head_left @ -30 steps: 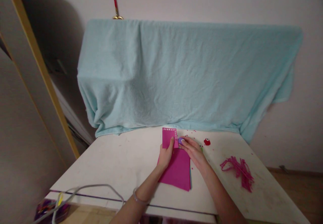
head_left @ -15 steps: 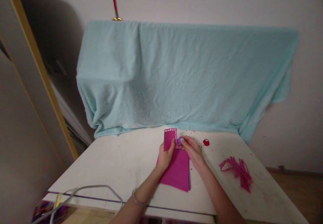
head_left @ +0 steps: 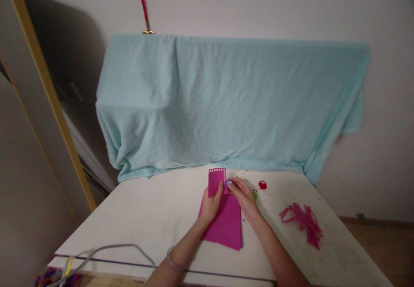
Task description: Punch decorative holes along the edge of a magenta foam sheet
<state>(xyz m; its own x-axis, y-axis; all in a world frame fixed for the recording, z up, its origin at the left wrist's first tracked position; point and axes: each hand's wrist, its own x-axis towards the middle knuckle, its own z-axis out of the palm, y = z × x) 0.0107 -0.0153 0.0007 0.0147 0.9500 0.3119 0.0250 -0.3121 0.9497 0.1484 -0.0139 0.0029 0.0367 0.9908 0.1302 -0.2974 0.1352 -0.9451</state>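
Note:
A small magenta sheet of paper (head_left: 216, 182) stands upright in my left hand (head_left: 211, 207), pinched between thumb and fingers. A row of small punched holes runs along its top edge and another down its right edge. My right hand (head_left: 245, 197) is closed around a small purple paper punch (head_left: 228, 183), which sits at the paper's right edge; the fingers partly hide it. Below both hands lies a stack of larger magenta sheets (head_left: 223, 225), with a bluish edge showing at its right side.
A red punch (head_left: 262, 185) and a green one (head_left: 255, 195) lie right of my hands among tiny paper bits. Magenta paper strips (head_left: 304, 222) are heaped farther right on the white table (head_left: 155, 211). A light blue towel (head_left: 233, 101) hangs behind; a grey cable (head_left: 113, 246) crosses the front left.
The view has shifted slightly, so the whole scene sits a little lower. Both hands keep their hold, and the punch is a bit lower along the paper's right edge.

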